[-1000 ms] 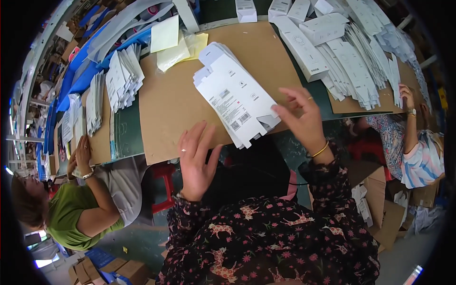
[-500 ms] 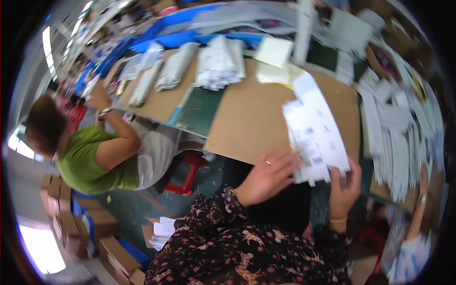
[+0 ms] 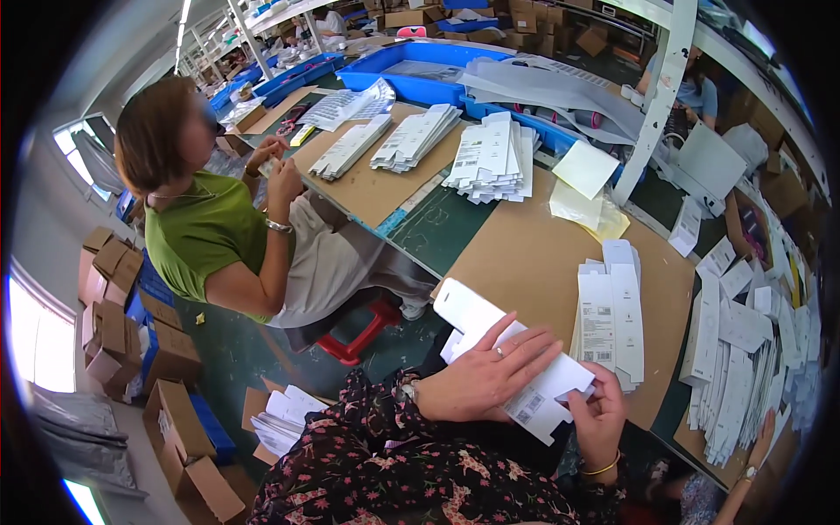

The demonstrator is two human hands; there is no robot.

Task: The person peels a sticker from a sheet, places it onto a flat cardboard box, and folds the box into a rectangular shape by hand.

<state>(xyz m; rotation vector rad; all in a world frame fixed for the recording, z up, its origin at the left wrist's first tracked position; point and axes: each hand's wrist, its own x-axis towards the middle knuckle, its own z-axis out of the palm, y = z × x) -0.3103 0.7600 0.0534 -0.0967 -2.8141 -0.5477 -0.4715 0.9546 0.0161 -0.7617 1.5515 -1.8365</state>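
Left hand (image 3: 481, 374) lies back up across a single white carton (image 3: 551, 385), fingers together and extended; its thumb is hidden, so whether it grips cannot be told. Right hand (image 3: 601, 413) has its thumb and fingers closed on the carton's near right end, just beside the left fingertips. The carton is tilted, its rounded flap toward the far left, and is held off the near edge of the brown board (image 3: 503, 249). Change noted: half a second ago both hands were at the near end of the cartons on the board; one carton is now apart from them, which indicates that pieces are being handled singly. Whether it is flat or partly opened cannot be confirmed. The carton pile (image 3: 612, 324) remains on the board, to the right of the hands, untouched. Beyond it are a pale yellow sheet (image 3: 586, 169) and, farther left, a carton stack (image 3: 494, 157). A loose heap of cartons (image 3: 731, 372) occupies the right. A co-worker in a green top (image 3: 206, 241) sits at left.
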